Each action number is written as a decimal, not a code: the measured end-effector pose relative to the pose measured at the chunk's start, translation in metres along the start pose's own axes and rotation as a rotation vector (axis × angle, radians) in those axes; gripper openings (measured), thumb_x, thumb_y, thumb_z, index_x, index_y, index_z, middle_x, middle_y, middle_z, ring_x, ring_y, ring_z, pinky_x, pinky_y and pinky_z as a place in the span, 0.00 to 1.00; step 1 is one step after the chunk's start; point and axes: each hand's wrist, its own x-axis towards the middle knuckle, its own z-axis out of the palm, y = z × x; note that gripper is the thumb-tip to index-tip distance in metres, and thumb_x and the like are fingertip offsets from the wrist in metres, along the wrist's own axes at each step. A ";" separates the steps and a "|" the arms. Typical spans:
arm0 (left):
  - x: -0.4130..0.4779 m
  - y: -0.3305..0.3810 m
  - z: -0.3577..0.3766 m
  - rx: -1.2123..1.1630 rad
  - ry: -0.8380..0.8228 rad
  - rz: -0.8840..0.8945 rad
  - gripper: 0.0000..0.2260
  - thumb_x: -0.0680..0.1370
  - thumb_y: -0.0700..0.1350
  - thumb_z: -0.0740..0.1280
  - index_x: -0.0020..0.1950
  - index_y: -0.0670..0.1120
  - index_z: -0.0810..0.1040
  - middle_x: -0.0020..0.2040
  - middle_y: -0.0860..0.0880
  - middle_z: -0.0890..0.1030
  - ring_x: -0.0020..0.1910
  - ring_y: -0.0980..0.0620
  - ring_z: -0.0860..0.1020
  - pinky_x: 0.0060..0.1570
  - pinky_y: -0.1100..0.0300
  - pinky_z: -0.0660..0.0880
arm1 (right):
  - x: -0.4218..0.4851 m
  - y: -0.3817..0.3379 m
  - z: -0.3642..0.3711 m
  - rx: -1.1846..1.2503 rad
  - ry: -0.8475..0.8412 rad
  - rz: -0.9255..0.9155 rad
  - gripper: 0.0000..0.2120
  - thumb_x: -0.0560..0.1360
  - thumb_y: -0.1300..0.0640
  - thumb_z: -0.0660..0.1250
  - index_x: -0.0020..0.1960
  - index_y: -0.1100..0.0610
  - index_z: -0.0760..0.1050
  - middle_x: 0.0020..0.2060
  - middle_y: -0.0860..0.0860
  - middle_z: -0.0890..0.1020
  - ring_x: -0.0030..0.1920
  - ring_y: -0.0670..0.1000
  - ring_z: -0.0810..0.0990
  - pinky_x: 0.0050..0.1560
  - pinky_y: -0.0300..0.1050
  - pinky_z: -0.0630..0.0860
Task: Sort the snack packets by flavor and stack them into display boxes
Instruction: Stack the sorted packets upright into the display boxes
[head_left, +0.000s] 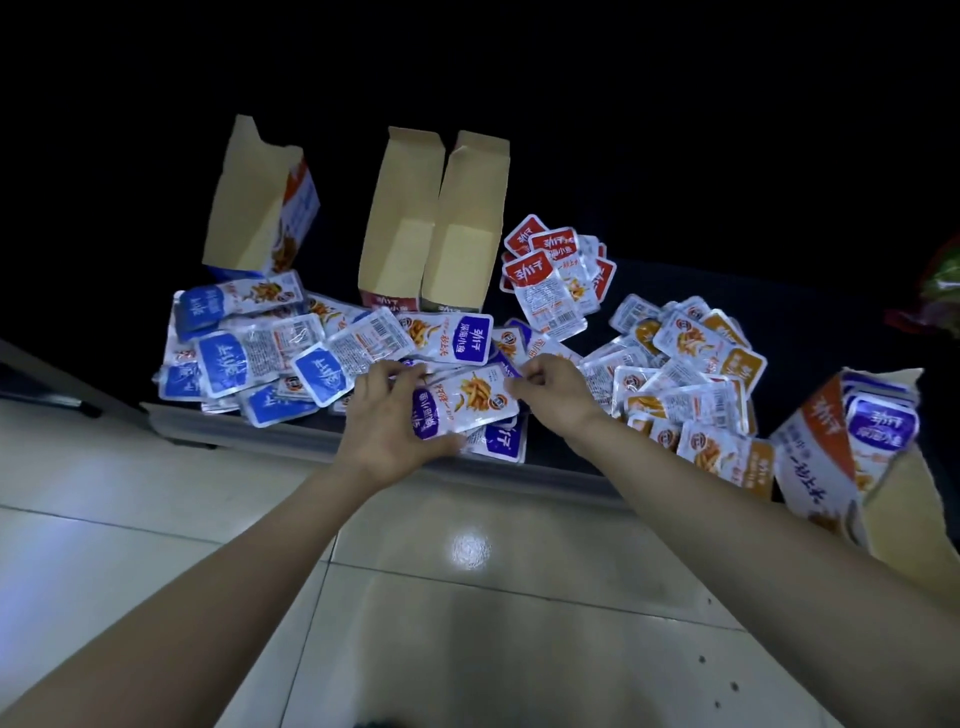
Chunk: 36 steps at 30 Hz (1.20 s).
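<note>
Grips purple-labelled silver foil snack packet (462, 405) with left hand (387, 421), pinches its other end with right hand (550, 387), probably squaring it over the purple pile on the dark surface (701, 280). Faces two open brown cardboard display boxes (431, 244) beyond, empty, ready for stacks.

packets (462, 402): glossy foil-like plastic film. boxes (400, 218): matt brown cardboard inside, printed outside. floor (467, 597): smooth, glossy tile.

Packet heaps (249, 358) crowd the surface (701, 275) in front. A bare gap lies between the left box (249, 208) and paired boxes (415, 228).
</note>
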 end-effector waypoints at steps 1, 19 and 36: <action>0.000 -0.001 0.000 -0.007 0.006 -0.005 0.39 0.66 0.63 0.75 0.72 0.49 0.67 0.67 0.46 0.65 0.67 0.46 0.62 0.66 0.52 0.61 | 0.001 0.001 -0.001 0.057 0.031 -0.001 0.08 0.77 0.57 0.68 0.43 0.53 0.69 0.40 0.52 0.78 0.47 0.56 0.79 0.47 0.49 0.76; -0.005 0.021 -0.025 -0.894 -0.082 -0.199 0.30 0.72 0.27 0.66 0.66 0.55 0.72 0.62 0.46 0.74 0.53 0.51 0.78 0.40 0.61 0.79 | -0.012 0.015 -0.033 -0.037 0.058 -0.309 0.14 0.77 0.54 0.68 0.62 0.52 0.72 0.59 0.50 0.71 0.60 0.52 0.74 0.54 0.47 0.77; -0.013 0.051 0.004 -0.091 -0.148 -0.111 0.19 0.71 0.52 0.75 0.57 0.46 0.77 0.53 0.50 0.81 0.52 0.49 0.79 0.49 0.58 0.74 | -0.040 0.017 -0.021 0.178 -0.170 0.224 0.11 0.76 0.60 0.70 0.56 0.61 0.74 0.50 0.56 0.81 0.44 0.51 0.81 0.38 0.44 0.82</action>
